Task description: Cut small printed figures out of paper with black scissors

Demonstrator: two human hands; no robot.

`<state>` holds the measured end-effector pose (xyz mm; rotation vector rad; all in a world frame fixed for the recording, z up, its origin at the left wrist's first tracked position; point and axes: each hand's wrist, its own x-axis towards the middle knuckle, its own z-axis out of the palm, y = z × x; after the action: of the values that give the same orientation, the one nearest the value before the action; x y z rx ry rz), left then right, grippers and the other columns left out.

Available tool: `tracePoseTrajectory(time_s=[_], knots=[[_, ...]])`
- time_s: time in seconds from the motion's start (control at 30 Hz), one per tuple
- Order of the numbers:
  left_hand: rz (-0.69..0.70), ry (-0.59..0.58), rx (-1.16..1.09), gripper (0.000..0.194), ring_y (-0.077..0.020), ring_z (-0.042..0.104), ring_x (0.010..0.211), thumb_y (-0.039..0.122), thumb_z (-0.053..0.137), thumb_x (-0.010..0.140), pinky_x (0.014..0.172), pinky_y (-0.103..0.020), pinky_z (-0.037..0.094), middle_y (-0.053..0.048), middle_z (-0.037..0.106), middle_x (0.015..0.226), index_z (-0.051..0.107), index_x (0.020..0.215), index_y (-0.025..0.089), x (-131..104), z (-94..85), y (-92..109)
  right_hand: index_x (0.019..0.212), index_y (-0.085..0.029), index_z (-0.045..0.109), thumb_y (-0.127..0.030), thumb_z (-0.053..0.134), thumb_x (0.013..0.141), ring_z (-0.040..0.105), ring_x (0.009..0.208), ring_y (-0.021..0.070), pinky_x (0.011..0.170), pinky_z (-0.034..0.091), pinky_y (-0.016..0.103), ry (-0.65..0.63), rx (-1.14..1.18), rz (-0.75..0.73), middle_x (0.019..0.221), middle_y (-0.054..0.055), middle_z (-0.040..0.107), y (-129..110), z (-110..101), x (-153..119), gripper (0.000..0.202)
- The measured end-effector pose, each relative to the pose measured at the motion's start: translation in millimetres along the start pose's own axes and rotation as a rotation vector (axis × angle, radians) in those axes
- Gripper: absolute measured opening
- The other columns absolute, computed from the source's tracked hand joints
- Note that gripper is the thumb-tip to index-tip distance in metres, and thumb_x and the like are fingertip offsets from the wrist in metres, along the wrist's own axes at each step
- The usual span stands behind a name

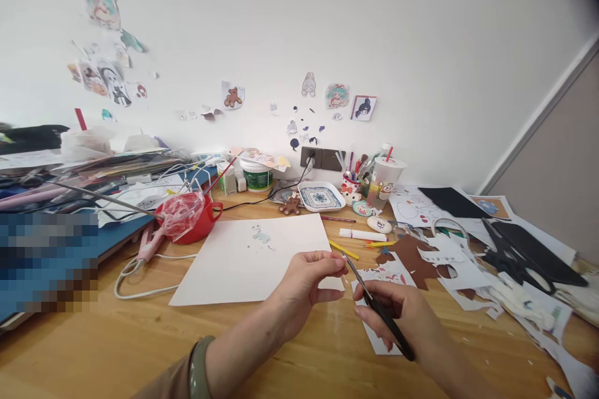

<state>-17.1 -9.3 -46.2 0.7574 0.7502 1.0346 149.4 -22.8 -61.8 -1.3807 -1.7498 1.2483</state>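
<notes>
My left hand (311, 277) is closed in a pinch, thumb against forefinger, on a small piece of paper (345, 257) that is mostly hidden by the fingertips. In my right hand (402, 312) is a pair of scissors (381, 312) with black handles; its blades point up and left, their tips touching or close to that piece. Under the right hand lies a white paper strip (374, 340). A large white sheet (224, 268) lies left of my hands, with a small blue-grey figure (261, 234) on it.
Brown paper scraps (412, 259), white offcuts (456, 262) and larger black scissors (515, 255) crowd the right. Behind are a white marker (362, 235), a patterned dish (322, 197) and a drink cup (386, 181). A red mug (187, 218) and a white cable (150, 293) lie left.
</notes>
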Motion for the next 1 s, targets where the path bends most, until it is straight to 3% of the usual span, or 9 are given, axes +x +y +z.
tracePoseTrajectory(time_s=[0.37, 0.63, 1.0], knots=[[0.024, -0.014, 0.037, 0.016, -0.0127, 0.048, 0.074, 0.026, 0.067, 0.062, 0.056, -0.021, 0.042, -0.004, 0.053, 0.073, 0.060, 0.068, 0.013, -1.8, 1.7, 3.5, 0.076, -0.017, 0.054, -0.026, 0.057, 0.068, 0.037, 0.037, 0.0053, 0.035, 0.034, 0.016, -0.039, 0.005, -0.013, 0.047, -0.008, 0.040, -2.7, -0.4, -1.6, 0.012], [0.035, -0.055, 0.080, 0.014, -0.0143, 0.050, 0.075, 0.025, 0.066, 0.061, 0.055, -0.022, 0.043, -0.004, 0.056, 0.073, 0.061, 0.067, 0.014, -2.9, 1.1, 8.0, 0.077, -0.016, 0.055, -0.026, 0.056, 0.067, 0.040, 0.038, 0.0059, 0.039, 0.038, 0.018, -0.075, 0.000, 0.026, 0.050, -0.007, 0.043, -18.5, -5.3, -6.7, 0.014], [0.034, -0.053, 0.112, 0.014, -0.0136, 0.051, 0.073, 0.026, 0.067, 0.060, 0.056, -0.023, 0.043, -0.003, 0.059, 0.071, 0.061, 0.065, 0.014, -1.0, 0.4, 7.3, 0.076, -0.017, 0.056, -0.031, 0.057, 0.068, 0.037, 0.036, 0.0059, 0.037, 0.034, 0.017, -0.062, -0.011, -0.005, 0.045, -0.008, 0.041, -11.6, -5.8, -5.5, 0.015]])
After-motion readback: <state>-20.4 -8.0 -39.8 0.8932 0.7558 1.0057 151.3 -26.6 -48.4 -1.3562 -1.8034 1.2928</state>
